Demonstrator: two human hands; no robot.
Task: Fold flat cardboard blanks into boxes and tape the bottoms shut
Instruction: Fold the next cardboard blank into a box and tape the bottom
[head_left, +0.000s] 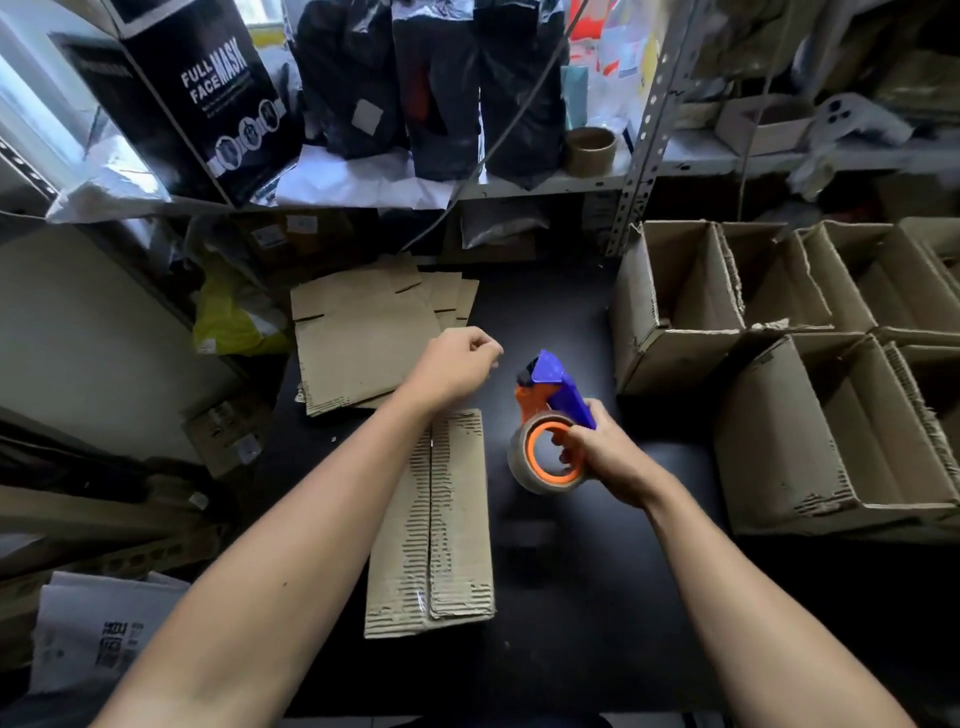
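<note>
A folded cardboard box (441, 525) lies bottom-up on the black table (597, 597), its two flaps meeting along a centre seam with clear tape over the near end. My right hand (602, 452) grips a blue and orange tape dispenser (550, 415) just right of the box, above the table. My left hand (457, 364) hovers over the box's far end, fingers loosely curled, holding nothing that I can see. A stack of flat cardboard blanks (363, 332) lies beyond the box, at the table's far left.
Several open assembled boxes (779, 374) crowd the right side. A metal shelf (519, 187) behind carries black bags, a "Full Face Mask" carton (208, 98) and a spent tape core (589, 150). Bags and papers lie at the left.
</note>
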